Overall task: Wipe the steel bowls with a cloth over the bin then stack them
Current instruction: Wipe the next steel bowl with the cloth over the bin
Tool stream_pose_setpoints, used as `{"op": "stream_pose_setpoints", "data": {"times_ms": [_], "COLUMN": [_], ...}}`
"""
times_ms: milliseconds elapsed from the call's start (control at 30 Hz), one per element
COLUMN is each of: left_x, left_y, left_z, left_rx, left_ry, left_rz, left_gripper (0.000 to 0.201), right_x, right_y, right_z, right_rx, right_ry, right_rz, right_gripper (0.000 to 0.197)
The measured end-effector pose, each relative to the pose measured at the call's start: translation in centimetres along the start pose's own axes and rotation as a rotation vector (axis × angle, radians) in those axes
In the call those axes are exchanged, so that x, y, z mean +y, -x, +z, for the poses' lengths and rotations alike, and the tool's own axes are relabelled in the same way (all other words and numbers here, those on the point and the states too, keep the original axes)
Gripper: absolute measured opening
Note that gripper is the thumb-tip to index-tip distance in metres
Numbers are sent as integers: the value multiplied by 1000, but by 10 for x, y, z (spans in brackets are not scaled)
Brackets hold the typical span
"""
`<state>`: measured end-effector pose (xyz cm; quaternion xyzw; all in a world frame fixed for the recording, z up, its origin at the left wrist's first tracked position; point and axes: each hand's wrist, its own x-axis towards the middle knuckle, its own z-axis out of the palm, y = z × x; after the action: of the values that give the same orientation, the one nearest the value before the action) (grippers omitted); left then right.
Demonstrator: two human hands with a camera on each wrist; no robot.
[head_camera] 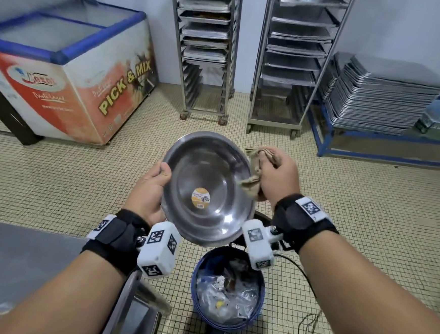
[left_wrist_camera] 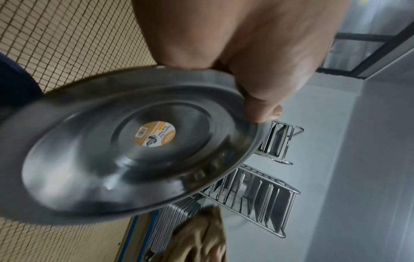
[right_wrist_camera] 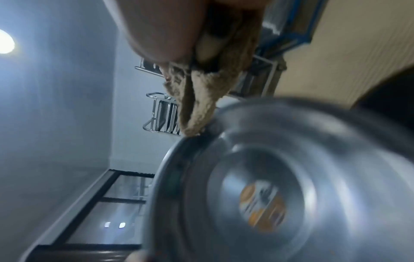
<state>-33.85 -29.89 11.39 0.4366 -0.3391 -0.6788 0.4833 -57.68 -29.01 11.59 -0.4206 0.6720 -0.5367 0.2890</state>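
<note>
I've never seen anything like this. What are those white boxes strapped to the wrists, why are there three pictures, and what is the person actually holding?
There is no robot here: a person works with bare hands and wears three cameras. The large picture comes from one on the head, looking down. The white boxes on the black wrist straps are the other two cameras; each looks along its hand, so those views look tilted and very close.

The left hand has its grip on the rim of a steel bowl, thumb on the inside; the bowl has a round orange sticker at its centre. The right hand clutches a bunched beige cloth, which touches the bowl's rim.

Below the bowl stands a blue bin holding rubbish. A steel counter lies at the lower left. Behind are tray racks and a chest freezer.
</note>
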Motion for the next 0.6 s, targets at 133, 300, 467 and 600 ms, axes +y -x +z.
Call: {"op": "stream_pose_setpoints", "data": {"times_ms": [133, 300, 467, 600], "left_x": [-8, -1, 6, 3], "left_y": [5, 3, -2, -7], "left_z": [23, 27, 8, -2], "left_rx": [-71, -97, -75, -29], "left_ry": [10, 84, 108, 21], "left_rz": [-65, -65, -42, -9], "left_gripper": [39, 25, 35, 45], "right_x": [-8, -8, 6, 18], "right_y": [10, 45, 53, 42], "right_z": [43, 73, 48, 14], "right_rx": [-129, -395, -862, -903], "right_ry": [-28, -75, 396, 758], "right_rz": [13, -45, -169, -81], "right_gripper": [18, 16, 23, 12]}}
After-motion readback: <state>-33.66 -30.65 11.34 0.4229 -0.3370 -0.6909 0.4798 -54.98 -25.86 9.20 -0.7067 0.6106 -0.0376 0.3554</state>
